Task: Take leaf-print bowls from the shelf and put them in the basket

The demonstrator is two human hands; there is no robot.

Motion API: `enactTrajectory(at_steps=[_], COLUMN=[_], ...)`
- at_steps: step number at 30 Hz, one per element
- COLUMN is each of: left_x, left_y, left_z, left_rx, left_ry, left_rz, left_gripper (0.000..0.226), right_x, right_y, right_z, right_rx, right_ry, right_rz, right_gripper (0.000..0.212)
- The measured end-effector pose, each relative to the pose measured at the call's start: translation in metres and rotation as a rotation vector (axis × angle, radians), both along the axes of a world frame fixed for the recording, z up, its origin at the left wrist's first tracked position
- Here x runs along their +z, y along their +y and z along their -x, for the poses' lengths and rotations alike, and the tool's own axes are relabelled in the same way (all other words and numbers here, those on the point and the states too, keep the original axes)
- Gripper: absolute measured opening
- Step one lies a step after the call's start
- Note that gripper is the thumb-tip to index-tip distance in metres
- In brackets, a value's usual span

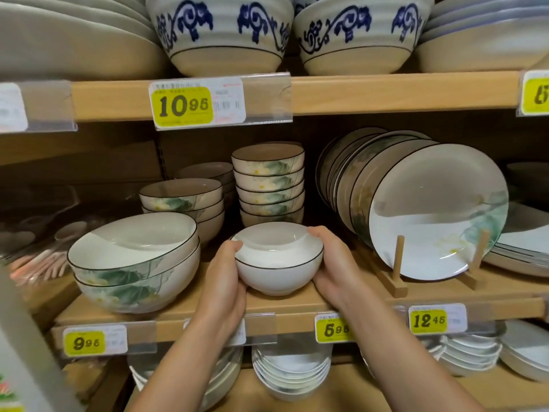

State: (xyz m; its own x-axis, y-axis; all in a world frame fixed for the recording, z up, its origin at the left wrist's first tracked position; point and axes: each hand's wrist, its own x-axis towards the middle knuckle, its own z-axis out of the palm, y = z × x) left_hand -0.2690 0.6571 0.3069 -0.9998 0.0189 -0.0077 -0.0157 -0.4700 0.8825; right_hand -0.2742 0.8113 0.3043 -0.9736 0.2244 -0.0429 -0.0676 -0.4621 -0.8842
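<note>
A small white bowl with a thin black rim stands near the front of the wooden middle shelf. My left hand grips its left side and my right hand grips its right side, thumbs at the rim. Its side facing me is plain white. Behind it rises a stack of several small leaf-print bowls. Two large leaf-print bowls are nested at the left, with a medium leaf-print stack behind them. No basket is in view.
Leaf-print plates lean in a wooden rack at the right. Big blue-patterned bowls fill the shelf above, close over the stacks. White dishes sit on the shelf below. Yellow price tags line the shelf edges.
</note>
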Motion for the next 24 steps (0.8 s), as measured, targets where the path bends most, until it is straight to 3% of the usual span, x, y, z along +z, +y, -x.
enactTrajectory(at_steps=[4,7,9,16,19,22,24], left_x=[-0.007,-0.019,-0.02,0.006,0.008,-0.006,-0.015], left_y=[0.0,0.004,0.006,0.0,0.0,0.01,0.019], left_z=[0.0,-0.01,-0.013,0.003,0.002,-0.023,-0.035], left_rx=[0.055,0.184,0.191,-0.016,-0.001,0.161,0.158], left_ry=[0.066,0.206,0.224,-0.067,-0.076,0.06,0.141], left_rz=[0.014,0.265,0.319,0.036,0.014,0.119,0.189], left_gripper=[0.036,0.062,0.072,0.04,0.033,0.056,0.072], right_x=[-0.003,-0.005,-0.005,-0.004,0.002,-0.001,-0.002], right_y=[-0.001,-0.001,-0.002,-0.001,-0.002,-0.002,-0.002], right_z=[-0.001,0.0,-0.001,-0.001,0.001,0.003,0.003], right_rx=[-0.008,-0.018,-0.025,-0.015,0.037,0.026,0.0], right_ry=[0.028,0.033,0.035,0.02,-0.015,-0.003,0.025], right_rz=[-0.028,-0.059,-0.079,-0.02,0.04,0.012,-0.021], right_gripper=[0.028,0.026,0.025,0.029,0.029,0.029,0.03])
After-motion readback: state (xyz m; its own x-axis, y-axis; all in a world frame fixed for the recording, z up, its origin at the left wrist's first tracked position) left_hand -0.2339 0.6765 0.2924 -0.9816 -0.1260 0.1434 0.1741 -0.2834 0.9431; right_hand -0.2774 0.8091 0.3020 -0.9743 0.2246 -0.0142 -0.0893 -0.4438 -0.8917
